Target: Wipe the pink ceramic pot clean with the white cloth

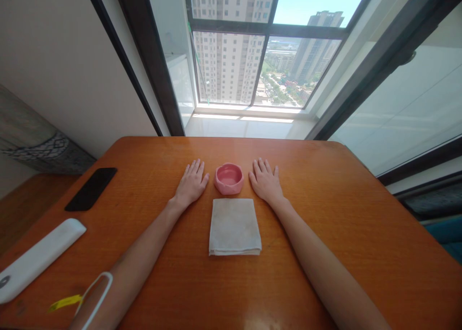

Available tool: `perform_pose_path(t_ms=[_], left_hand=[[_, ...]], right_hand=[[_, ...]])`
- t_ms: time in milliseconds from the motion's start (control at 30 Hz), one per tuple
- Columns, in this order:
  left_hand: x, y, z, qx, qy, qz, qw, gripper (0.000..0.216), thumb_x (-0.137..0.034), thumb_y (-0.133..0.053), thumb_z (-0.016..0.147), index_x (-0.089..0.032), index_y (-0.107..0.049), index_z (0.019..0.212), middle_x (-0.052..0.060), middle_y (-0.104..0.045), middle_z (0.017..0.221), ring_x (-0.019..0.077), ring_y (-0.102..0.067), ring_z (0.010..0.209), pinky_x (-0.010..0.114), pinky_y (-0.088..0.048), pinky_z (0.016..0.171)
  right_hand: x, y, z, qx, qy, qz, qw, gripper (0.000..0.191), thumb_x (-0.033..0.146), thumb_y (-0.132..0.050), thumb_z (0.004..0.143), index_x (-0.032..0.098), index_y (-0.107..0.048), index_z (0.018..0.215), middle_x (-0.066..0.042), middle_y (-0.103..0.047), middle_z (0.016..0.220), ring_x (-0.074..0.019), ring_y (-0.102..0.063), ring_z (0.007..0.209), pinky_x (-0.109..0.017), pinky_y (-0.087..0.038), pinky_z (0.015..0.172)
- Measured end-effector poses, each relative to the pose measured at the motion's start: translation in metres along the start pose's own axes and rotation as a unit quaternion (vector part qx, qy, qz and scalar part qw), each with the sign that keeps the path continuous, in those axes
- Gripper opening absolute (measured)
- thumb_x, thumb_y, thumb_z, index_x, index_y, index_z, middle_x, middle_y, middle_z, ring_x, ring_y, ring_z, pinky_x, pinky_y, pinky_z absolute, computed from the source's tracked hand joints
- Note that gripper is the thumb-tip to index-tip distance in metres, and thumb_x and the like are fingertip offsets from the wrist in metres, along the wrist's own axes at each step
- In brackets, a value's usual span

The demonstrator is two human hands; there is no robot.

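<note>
A wooden surface (325,185) with rounded far corners fills the lower view, its orange-brown grain catching a pale glare at the near edge. At its middle, toward the far side, stands a pink bowl (228,189) with faceted sides. The left hand (192,181) and right hand (266,181) lie palm down on either side of it, just beside it, fingers released and slightly spread, grasping nothing. A folded whitish cloth (235,228) lies just nearer than the bowl. On the left are a black phone-like slab (91,189) and a long white object (41,261); a yellow tag (67,302) shows near the left forearm. Beyond the far edge, a dark-framed window (267,29) looks onto tall buildings under blue sky. A patterned grey curtain (39,132) hangs by the pale left wall (79,65).
</note>
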State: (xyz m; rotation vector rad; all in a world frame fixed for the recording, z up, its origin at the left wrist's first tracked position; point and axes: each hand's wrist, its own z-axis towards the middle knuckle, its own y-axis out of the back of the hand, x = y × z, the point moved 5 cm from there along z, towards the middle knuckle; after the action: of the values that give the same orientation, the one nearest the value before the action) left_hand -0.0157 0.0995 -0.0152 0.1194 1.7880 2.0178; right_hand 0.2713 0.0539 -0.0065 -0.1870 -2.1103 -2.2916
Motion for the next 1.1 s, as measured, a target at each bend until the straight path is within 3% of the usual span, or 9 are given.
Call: perform_pose_path(t_ms=[1100], left_hand=[[0.0047, -0.0030, -0.0014, -0.018, -0.010, -0.020, 1.000, 0.066, -0.042, -0.038, 0.112, -0.004, -0.048, 0.165, 0.022, -0.041, 0.178, 0.0351, -0.036, 0.170, 0.053, -0.026, 0.142]], right_hand=[[-0.0016, 0.0003, -0.0008, 0.001, 0.001, 0.006, 1.000, 0.068, 0.043, -0.025, 0.115, 0.012, -0.035, 0.174, -0.018, -0.031, 0.184, -0.0369, -0.027, 0.171, -0.073, -0.018, 0.136]])
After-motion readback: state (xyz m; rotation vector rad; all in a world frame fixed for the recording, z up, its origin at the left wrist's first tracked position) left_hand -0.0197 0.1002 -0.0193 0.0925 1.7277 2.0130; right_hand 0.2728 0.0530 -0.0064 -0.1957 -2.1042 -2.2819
